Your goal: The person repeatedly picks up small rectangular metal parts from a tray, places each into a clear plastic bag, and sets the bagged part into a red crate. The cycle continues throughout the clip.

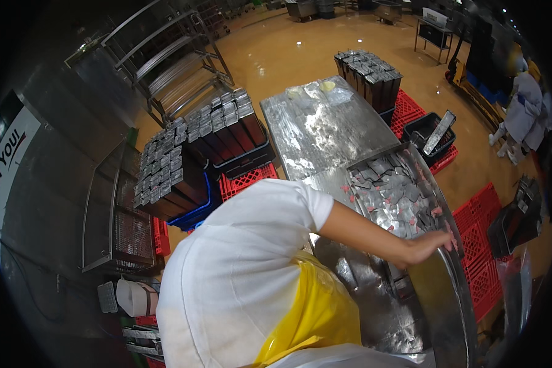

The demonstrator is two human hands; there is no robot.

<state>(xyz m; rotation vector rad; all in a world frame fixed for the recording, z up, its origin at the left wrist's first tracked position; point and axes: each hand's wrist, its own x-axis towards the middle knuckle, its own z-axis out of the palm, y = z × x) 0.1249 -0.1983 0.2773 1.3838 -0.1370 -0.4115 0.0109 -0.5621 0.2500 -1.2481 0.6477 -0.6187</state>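
My left hand [430, 248] reaches across a stainless steel work table [303, 161]. Its fingers are at the raised metal side wall [446, 285], beside pink scraps. Whether they grip anything cannot be told. Just beyond the hand, a shallow metal-walled section holds many flat grey pieces [405, 193], with pink bits scattered among them. My right hand is out of view. My white sleeve and yellow apron [313, 303] cover much of the near table.
Tall lidded metal moulds [225, 119] stand in crates on red plastic pallets [248, 179] to the left. More moulds [368, 73] stand beyond the table. A black crate [428, 133] sits right, near a yellow pallet jack [474, 96] and people in white [524, 106]. A metal rack [170, 60] stands behind.
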